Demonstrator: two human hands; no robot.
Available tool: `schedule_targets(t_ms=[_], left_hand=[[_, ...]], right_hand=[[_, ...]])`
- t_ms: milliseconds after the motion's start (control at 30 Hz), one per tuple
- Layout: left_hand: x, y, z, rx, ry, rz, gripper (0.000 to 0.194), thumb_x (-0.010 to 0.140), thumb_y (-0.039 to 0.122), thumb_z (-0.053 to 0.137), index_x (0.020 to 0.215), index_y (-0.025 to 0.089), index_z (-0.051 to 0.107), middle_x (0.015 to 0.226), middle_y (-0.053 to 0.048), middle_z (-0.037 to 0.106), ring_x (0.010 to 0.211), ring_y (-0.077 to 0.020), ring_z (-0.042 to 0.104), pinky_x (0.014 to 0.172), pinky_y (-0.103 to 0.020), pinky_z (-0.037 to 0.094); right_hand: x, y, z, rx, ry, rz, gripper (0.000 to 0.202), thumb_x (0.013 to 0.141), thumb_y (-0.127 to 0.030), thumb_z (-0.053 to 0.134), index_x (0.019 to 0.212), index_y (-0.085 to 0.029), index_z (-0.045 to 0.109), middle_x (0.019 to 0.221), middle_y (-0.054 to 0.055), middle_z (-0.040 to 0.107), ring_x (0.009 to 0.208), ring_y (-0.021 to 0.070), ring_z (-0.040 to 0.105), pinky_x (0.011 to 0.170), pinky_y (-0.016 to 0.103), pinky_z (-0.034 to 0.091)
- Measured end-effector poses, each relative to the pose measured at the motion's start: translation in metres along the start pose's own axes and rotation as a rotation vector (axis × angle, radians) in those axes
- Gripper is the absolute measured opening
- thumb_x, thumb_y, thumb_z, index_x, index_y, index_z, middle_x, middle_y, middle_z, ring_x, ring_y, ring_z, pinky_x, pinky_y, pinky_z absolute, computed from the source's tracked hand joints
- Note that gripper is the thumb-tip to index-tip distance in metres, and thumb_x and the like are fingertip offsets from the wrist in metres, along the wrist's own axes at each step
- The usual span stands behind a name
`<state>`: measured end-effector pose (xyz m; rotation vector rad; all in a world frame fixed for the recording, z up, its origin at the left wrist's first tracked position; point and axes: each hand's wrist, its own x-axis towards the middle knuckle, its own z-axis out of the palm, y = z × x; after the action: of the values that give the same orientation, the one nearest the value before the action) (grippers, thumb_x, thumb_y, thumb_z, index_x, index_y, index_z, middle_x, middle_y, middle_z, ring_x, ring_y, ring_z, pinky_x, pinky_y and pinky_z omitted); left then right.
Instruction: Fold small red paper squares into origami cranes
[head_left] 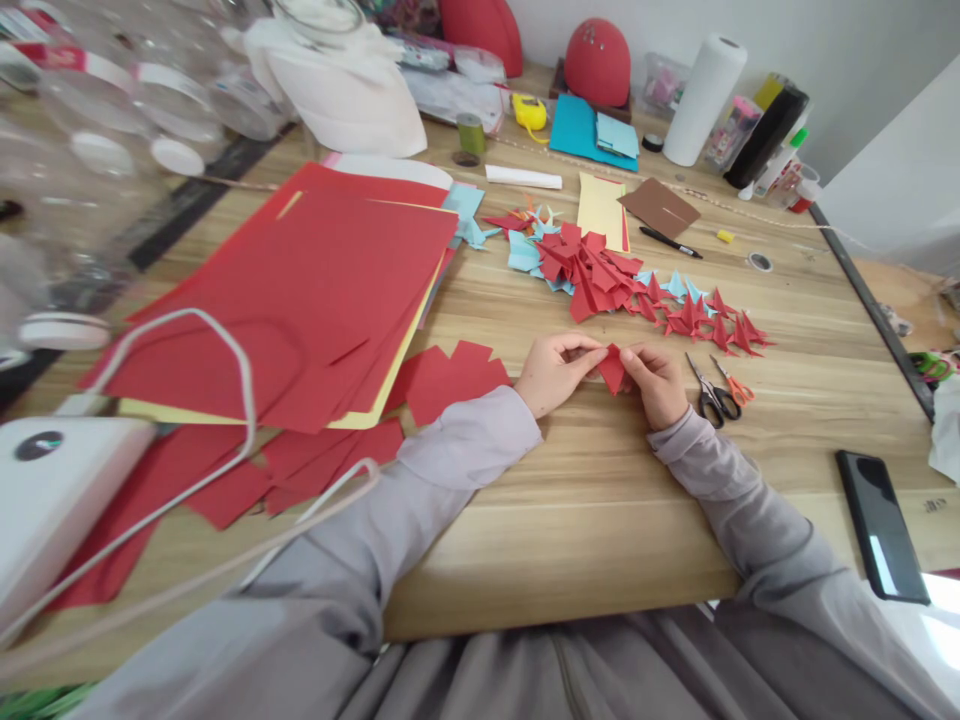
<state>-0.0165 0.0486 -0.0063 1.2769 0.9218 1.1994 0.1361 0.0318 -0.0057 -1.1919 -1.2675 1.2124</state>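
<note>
Grey sleeves (360,555) cross near edge of tabletop (570,530). Left hand (559,372) and right hand (655,382) pinch one folded red paper (613,374) between fingertips, inward of near edge's middle; black-handled scissors (712,400) near right hand.

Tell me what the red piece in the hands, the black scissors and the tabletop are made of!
Red piece: probably matte paper, thin with crisp edges. Black scissors: rounded handles look like smooth plastic, slim greyish blades like metal. Tabletop: smooth, streaky grain; could be wood or laminate.
</note>
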Motion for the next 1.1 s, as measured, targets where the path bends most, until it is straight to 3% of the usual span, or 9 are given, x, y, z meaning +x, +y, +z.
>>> schedule_targets(t_ms=[167,333,633,900,1100], left_hand=[[0.001,-0.001,-0.001,-0.091,0.049,-0.090,0.020,0.067,0.033,0.070,0.071,0.014,0.065,0.059,0.000,0.062,0.052,-0.0101,0.056,0.054,-0.025,0.048],[0.003,-0.003,-0.004,-0.219,0.020,-0.090,0.028,0.067,0.028,0.070,0.092,0.016,0.065,0.059,0.005,0.056,0.049,-0.0087,0.056,0.052,-0.023,0.048],[0.001,0.000,-0.004,-0.322,-0.108,-0.140,0.039,0.065,0.016,0.062,0.105,0.015,0.066,0.072,-0.001,0.069,0.061,-0.0133,0.063,0.063,-0.028,0.053],[0.002,-0.001,-0.002,-0.213,-0.083,-0.094,0.036,0.065,0.022,0.071,0.100,0.014,0.067,0.069,-0.001,0.068,0.060,-0.0126,0.063,0.063,-0.027,0.054],[0.003,-0.004,-0.001,-0.186,0.006,-0.118,0.032,0.064,0.024,0.072,0.094,0.014,0.070,0.075,-0.001,0.066,0.059,-0.0096,0.058,0.053,-0.022,0.051]], right_hand=[[0.001,0.000,0.002,0.056,-0.067,0.019,0.042,0.058,-0.042,0.078,0.087,-0.019,0.058,0.058,-0.005,0.062,0.047,0.0089,0.054,0.046,0.023,0.043],[0.002,0.002,0.001,0.136,-0.048,-0.063,0.039,0.065,-0.038,0.075,0.089,-0.023,0.048,0.057,-0.008,0.061,0.043,0.0065,0.050,0.041,0.018,0.036],[0.004,0.010,-0.004,0.102,-0.019,-0.037,0.029,0.069,-0.044,0.071,0.083,-0.021,0.061,0.060,-0.004,0.061,0.044,0.0077,0.047,0.041,0.021,0.036],[0.001,0.004,-0.001,0.082,-0.084,-0.038,0.031,0.072,-0.046,0.068,0.087,-0.020,0.061,0.062,-0.003,0.064,0.045,0.0080,0.052,0.044,0.022,0.041],[-0.001,0.002,-0.001,0.040,-0.075,-0.027,0.036,0.076,-0.054,0.060,0.079,-0.018,0.060,0.052,-0.004,0.058,0.043,0.0087,0.050,0.043,0.022,0.039]])
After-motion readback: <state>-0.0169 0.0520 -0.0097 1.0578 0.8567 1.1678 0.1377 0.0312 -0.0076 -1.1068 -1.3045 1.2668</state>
